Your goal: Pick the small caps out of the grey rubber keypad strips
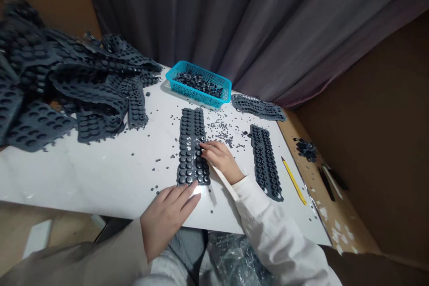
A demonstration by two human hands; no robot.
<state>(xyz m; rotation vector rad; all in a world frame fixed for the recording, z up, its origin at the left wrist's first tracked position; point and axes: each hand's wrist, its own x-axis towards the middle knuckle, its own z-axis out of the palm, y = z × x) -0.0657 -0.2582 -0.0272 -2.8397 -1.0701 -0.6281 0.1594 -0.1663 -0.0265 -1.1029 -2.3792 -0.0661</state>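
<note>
A dark grey rubber sheet of round studs point(191, 125) lies lengthwise in front of me, with a few pale round spots midway along it. My left hand point(170, 208) rests at its near edge, fingers stretched out and fingertips touching the sheet. Over the sheet's right side, my right hand point(221, 161) is closed, its fingertips pressed together at the studs. A thin white stick-like tool point(225, 182) runs out beneath that hand along the wrist; its tip is hidden. Small dark bits point(221, 132) are scattered about the sheet.
A blue basket point(197, 96) of small black pieces stands behind. Another studded sheet point(266, 161) and a yellow knife-like tool point(294, 182) lie right. One more sheet point(258, 107) sits at the back. Heaped rubber sheets point(90, 85) fill the left, and a curtain point(241, 22) hangs behind.
</note>
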